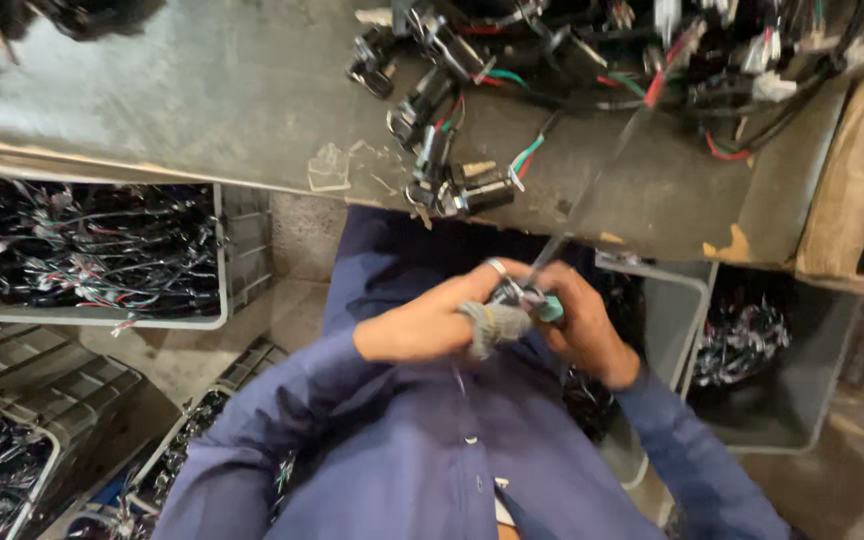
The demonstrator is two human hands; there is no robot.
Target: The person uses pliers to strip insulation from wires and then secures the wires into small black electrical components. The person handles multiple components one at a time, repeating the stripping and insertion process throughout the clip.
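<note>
View from above a worker in a blue shirt (pixel 432 450), seated at the near edge of a grey metal workbench (pixel 252 100). The left hand (pixel 422 320), one finger wrapped in grey tape, and the right hand (pixel 587 330) meet in front of the chest, just below the bench edge; both are closed around a small black switch part (pixel 512 295) with a teal piece at its side. A dark cable (pixel 602 170) runs from the part up across the bench. How tightly each finger presses cannot be told, as the hands overlap. On the bench, near the edge, lies a row of similar black switch units (pixel 442 150) with red, green and white leads; a tangle of wiring (pixel 732 60) fills the far right corner. The bench top is scuffed and carries torn scraps of clear tape (pixel 332 170). Beneath it, grey plastic crates (pixel 102 250) hold bundled wire harnesses. A worn cardboard box (pixel 852 180) stands at the right.
</note>
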